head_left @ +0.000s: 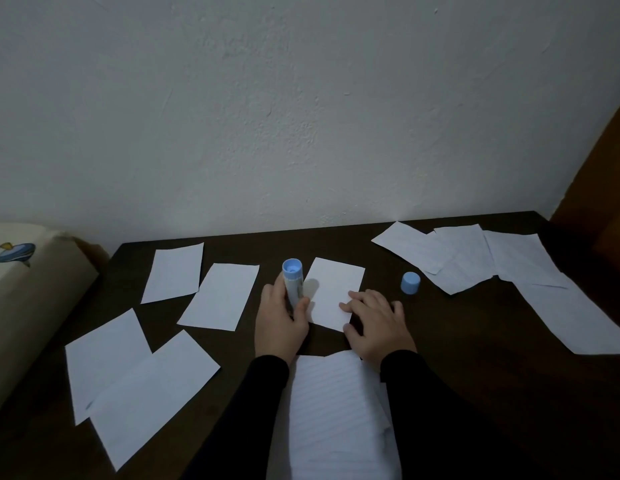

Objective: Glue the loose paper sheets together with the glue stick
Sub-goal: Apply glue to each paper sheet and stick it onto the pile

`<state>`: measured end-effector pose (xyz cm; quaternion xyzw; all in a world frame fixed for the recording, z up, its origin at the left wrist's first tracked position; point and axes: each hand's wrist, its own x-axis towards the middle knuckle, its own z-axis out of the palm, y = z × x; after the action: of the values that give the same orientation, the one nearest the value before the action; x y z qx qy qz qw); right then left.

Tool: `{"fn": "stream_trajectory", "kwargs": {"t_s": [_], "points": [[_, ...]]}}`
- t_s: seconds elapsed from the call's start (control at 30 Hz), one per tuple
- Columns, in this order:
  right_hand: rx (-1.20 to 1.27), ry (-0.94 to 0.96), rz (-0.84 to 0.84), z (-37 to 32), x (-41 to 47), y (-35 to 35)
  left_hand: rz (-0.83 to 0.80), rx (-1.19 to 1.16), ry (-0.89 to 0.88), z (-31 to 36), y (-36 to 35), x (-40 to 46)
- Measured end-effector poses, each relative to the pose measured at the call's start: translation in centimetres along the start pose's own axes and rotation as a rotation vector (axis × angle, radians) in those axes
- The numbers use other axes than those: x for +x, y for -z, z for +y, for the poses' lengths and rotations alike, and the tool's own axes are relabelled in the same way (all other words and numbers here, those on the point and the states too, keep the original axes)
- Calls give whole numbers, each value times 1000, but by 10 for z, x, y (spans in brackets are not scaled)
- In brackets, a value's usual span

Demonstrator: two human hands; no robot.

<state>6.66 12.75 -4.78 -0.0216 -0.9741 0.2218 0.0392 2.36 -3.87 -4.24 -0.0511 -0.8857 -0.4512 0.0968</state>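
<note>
On the dark table (pixel 474 341), left hand (pixel 280 323) grips glue stick (pixel 293 282); right hand (pixel 374 323) flat on sheet (pixel 331 292).

Two bare hands, left hand (pixel 280 320) and right hand (pixel 374 323) — no gloves, rings or watch showing. Long black sleeves (pixel 440 403) — plain, reaching wrists.

Paper, plastic and dark wood on a matt-lit desk.

Table (pixel 457 341) looked like dark wood w/ a smooth, low-sheen finish. Loose sheets (pixel 220 296) were thin matt white paper; lined pad (pixel 332 410) showed faint ruling. Glue stick (pixel 293 280) and its cap (pixel 410 283) appeared smooth pale-blue plastic, stick's barrel w/ a printed label. Wall (pixel 301 116) was rough, textured plaster, matt. Sleeves (pixel 246 410) were black cloth, matt.
</note>
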Motion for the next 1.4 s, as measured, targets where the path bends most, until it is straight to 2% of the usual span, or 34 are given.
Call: {"fn": "stream_trajectory", "kwargs": {"t_s": [0.07,0.17,0.23,0.3,0.5,0.67,0.9,1.03,1.3,1.4], "points": [[-7,1,7,0,-1,-1,49,-109,64,2,2,0],[-18,12,45,0,-3,-2,222,-441,230,6,12,-1],[-41,18,64,1,-4,-3,314,-550,281,7,17,-1],[-53,28,97,2,-4,-5,317,-540,285,8,18,-1],[-21,2,278,2,-4,-10,185,-567,265,11,16,-3],[-99,-108,130,3,-1,-9,211,-522,278,7,17,-3],[-169,-169,279,1,-5,-10,243,-334,218,7,13,0],[-223,-187,191,0,-4,-7,205,-269,224,5,9,1],[-211,-247,205,-4,-6,-3,214,-269,248,8,11,1],[-198,-268,200,-4,-7,-2,284,-348,222,13,14,-1]]}}
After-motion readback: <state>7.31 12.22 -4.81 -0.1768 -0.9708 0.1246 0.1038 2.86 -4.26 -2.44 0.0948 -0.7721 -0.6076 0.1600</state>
